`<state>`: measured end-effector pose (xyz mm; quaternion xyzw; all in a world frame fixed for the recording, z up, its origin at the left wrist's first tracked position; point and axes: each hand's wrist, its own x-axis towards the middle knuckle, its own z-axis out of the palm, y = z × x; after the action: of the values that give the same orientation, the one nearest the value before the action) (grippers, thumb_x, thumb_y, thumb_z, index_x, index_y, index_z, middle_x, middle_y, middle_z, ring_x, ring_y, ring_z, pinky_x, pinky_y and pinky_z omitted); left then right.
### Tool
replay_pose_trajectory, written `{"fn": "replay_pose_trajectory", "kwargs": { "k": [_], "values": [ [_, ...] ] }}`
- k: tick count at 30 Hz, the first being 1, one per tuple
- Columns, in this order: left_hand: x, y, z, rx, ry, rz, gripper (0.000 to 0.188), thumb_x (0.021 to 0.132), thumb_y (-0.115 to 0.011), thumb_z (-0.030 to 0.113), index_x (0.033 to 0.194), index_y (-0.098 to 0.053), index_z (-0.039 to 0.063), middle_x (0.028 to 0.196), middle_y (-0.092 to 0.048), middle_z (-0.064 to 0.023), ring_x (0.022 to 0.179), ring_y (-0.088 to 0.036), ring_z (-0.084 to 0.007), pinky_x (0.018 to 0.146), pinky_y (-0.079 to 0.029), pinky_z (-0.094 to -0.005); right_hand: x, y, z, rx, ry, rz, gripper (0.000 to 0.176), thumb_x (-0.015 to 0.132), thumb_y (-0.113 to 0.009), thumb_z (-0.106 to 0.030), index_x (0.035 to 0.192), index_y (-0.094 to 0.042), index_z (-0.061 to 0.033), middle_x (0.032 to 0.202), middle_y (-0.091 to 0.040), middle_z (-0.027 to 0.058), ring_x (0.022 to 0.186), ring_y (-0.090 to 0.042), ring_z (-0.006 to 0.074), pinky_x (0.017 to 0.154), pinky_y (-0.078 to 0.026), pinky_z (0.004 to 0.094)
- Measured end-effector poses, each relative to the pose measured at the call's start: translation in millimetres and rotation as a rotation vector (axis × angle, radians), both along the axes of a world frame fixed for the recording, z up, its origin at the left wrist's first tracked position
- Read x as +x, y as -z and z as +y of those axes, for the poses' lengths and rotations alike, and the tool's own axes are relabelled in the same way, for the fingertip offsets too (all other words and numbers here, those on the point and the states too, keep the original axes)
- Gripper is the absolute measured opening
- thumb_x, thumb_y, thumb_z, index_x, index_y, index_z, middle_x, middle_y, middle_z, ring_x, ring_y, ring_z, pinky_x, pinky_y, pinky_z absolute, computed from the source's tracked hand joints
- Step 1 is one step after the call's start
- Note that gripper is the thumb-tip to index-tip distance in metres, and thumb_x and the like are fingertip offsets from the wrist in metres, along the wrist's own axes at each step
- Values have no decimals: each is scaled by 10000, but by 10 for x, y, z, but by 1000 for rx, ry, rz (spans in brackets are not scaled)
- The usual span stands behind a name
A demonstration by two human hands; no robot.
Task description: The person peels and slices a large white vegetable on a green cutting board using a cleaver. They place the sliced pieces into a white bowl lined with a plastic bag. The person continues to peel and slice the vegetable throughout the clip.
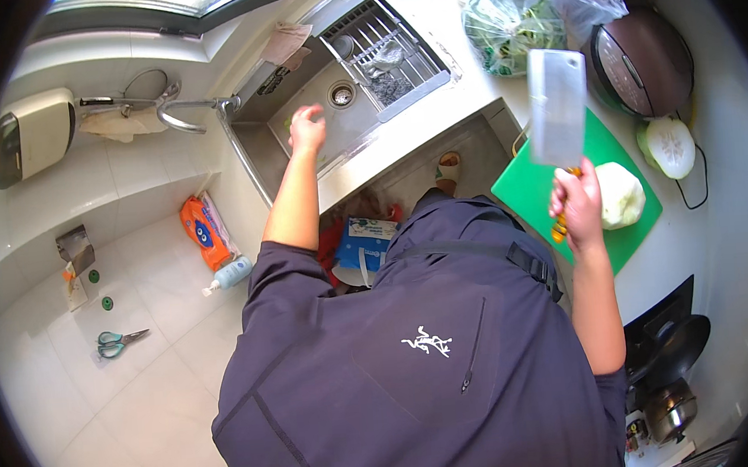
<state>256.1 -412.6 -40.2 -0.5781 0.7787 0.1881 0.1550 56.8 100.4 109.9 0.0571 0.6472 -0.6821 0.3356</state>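
My right hand grips the yellow-brown handle of a Chinese cleaver, its broad blade raised and pointing away from me. Under that hand lies a green cutting board. Close to my knuckles on the board sits a peeled, whitish piece of gourd. A cut half of pale green gourd rests beyond the board, its seeded face showing. Over the left part of the steel sink, my left hand hovers with loosely bent, blurred fingers. Small green scraps show near it.
A drying rack spans the sink's right side, near the faucet. Bagged leafy greens and a rice cooker stand behind the board. A wok is at lower right. Scissors and a pump bottle lie at left.
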Motion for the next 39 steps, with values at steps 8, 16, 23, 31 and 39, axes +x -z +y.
{"fn": "replay_pose_trajectory", "kwargs": {
  "k": [8,16,23,31,39],
  "values": [
    [-405,-1198,1247,-443,924,850,603,933,-773,334,1508,-646,202,1597,-597,-22,1548,-450,-263,1243,-215,-466,124,-63,-1629,-16,-379,-50,356,981,-614,-84,1327,-580,-4,688,-552,-13,490,-504,82,449,-443,278],
    [180,-278,243,-41,411,-140,615,1080,-544,525,1604,-550,202,1768,-363,-43,1653,-224,-393,1283,-212,-658,239,-161,-2357,135,-532,54,671,968,-612,-101,1584,-418,78,691,-552,6,496,-508,110,463,-443,303],
    [546,-1147,28,1183,-476,1592,551,1176,-403,432,1567,-559,78,1653,-534,-90,1538,-453,-359,1251,-376,-530,7,-48,-1559,38,-333,-44,732,981,-614,-77,1619,-279,53,698,-506,-11,490,-489,84,421,-427,273],
    [716,-133,-314,1,-195,689,790,909,-809,120,1623,-480,42,1728,-354,-222,1625,-307,-332,1310,-276,-464,40,174,214,12,20,56,396,1011,-617,-107,1371,-496,4,721,-509,-16,512,-496,76,455,-438,260],
    [-1022,-334,2225,451,147,833,391,1051,-712,249,1384,-724,45,1246,-738,-92,1197,-650,-187,1102,-479,-338,711,967,2581,797,496,608,348,1094,-553,-188,1377,-670,-24,977,-690,73,809,-663,188,736,-552,355]
  ]
}}
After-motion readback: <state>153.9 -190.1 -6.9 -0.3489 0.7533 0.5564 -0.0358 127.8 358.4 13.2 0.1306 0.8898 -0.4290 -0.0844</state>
